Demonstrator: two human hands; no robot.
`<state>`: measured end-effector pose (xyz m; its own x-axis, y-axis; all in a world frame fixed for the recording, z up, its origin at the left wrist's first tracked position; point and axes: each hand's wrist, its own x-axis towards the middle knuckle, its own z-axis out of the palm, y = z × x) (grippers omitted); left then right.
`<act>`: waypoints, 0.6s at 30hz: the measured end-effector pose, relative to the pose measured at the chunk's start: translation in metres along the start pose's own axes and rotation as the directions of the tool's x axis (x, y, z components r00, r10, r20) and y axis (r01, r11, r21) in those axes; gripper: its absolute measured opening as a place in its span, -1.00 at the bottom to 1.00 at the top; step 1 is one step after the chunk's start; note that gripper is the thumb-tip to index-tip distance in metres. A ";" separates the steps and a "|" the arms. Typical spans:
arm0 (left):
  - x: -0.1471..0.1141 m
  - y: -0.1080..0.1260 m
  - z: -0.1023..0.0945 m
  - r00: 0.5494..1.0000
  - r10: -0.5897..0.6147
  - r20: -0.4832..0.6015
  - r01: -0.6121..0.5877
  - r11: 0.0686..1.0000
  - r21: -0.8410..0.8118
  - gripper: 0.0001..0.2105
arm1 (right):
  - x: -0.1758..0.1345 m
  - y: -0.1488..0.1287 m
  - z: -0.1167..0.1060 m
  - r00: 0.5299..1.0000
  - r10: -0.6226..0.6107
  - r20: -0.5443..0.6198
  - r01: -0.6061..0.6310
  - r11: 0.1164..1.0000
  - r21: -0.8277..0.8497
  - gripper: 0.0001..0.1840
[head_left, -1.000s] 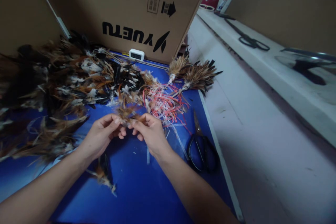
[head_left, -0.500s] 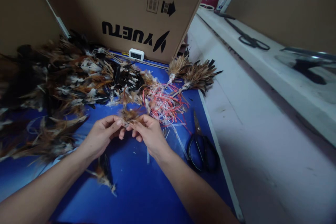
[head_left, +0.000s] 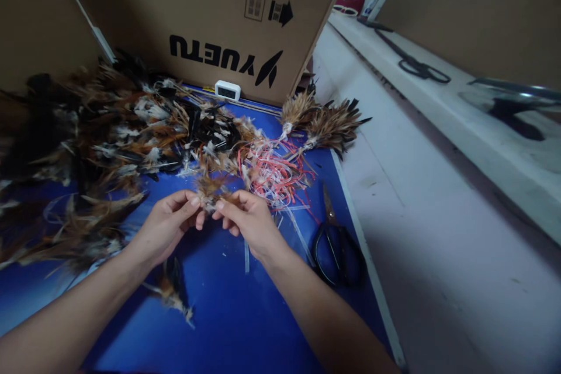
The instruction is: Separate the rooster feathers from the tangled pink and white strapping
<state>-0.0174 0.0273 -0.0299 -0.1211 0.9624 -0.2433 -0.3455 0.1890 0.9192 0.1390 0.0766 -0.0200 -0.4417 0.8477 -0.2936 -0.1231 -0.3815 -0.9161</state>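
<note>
Between my two hands is a small bunch of brown feathers (head_left: 209,191), its pale quill ends toward me. My left hand (head_left: 173,219) pinches it on the left with thumb and forefinger. On the other side my right hand (head_left: 245,217) pinches the same bunch close to the quills. Just beyond lies a tangle of pink and white string (head_left: 276,178). A small loose tuft of dark and brown feathers (head_left: 173,292) rests on the blue tabletop (head_left: 228,315) below my left hand.
A big heap of feathers (head_left: 131,123) covers the table's left and back. Black-handled scissors (head_left: 337,251) lie at the right edge. Tied feather bundles (head_left: 331,123) sit at the back right. A cardboard box (head_left: 197,6) stands behind a small white digital display (head_left: 227,90).
My fingertips have drawn slightly apart. The feather bunch between them looks more spread, with its pale quill ends showing more. Everything else stays in place.
</note>
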 end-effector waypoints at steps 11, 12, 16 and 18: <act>0.000 0.000 0.003 1.000 0.002 0.020 -0.003 0.999 0.037 -0.75 | 0.000 0.001 0.001 0.999 0.032 -0.013 -0.031 0.997 0.069 -0.75; 0.000 -0.001 0.003 1.000 0.007 0.017 -0.008 0.999 0.040 -0.75 | 0.001 0.002 0.001 0.999 0.029 -0.014 -0.028 0.998 0.061 -0.75; 0.001 -0.003 0.003 1.000 0.008 0.015 -0.008 0.999 0.041 -0.74 | 0.002 0.007 0.003 0.999 -0.038 -0.034 0.038 0.999 0.012 -0.70; 0.000 -0.003 0.004 1.000 0.001 0.014 -0.001 0.999 0.047 -0.73 | 0.003 0.009 0.004 0.997 -0.064 -0.033 0.063 0.998 -0.026 -0.73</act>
<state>-0.0128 0.0273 -0.0320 -0.1084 0.9651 -0.2385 -0.3010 0.1968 0.9331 0.1334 0.0740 -0.0278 -0.4036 0.8820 -0.2432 -0.1280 -0.3176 -0.9395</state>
